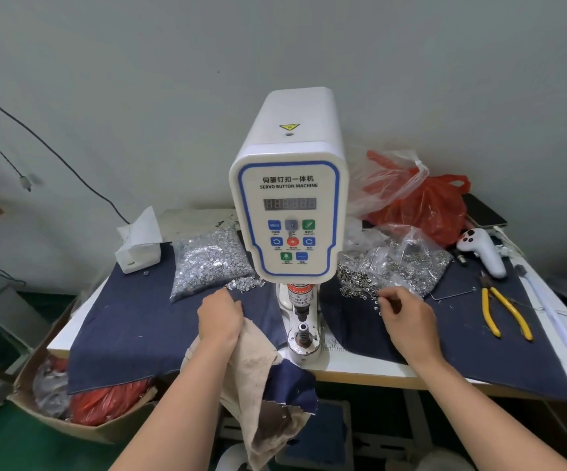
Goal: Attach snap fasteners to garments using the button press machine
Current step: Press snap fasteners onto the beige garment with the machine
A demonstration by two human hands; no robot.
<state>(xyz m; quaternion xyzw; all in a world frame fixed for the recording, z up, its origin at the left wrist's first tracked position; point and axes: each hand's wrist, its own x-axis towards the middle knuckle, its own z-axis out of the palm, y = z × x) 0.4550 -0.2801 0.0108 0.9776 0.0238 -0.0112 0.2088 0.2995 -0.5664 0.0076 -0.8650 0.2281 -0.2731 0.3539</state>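
A white servo button press machine (290,212) stands at the table's middle, its die post (303,336) low in front. My left hand (220,312) reaches toward loose silver snap caps (245,284) beside a clear bag of caps (207,263), its wrist lying on a beige garment (258,362) with a navy piece (292,382) hanging off the table edge. My right hand (406,312) pinches at small ring-shaped fasteners (355,283) spilled from another clear bag (407,263) on the right; what its fingertips hold is too small to tell.
Navy denim sheets (132,321) cover the white table (370,367). Yellow-handled pliers (502,312), a white controller (482,251) and a red plastic bag (424,205) lie at right. A tissue box (139,248) sits back left. A cardboard box (81,406) stands below left.
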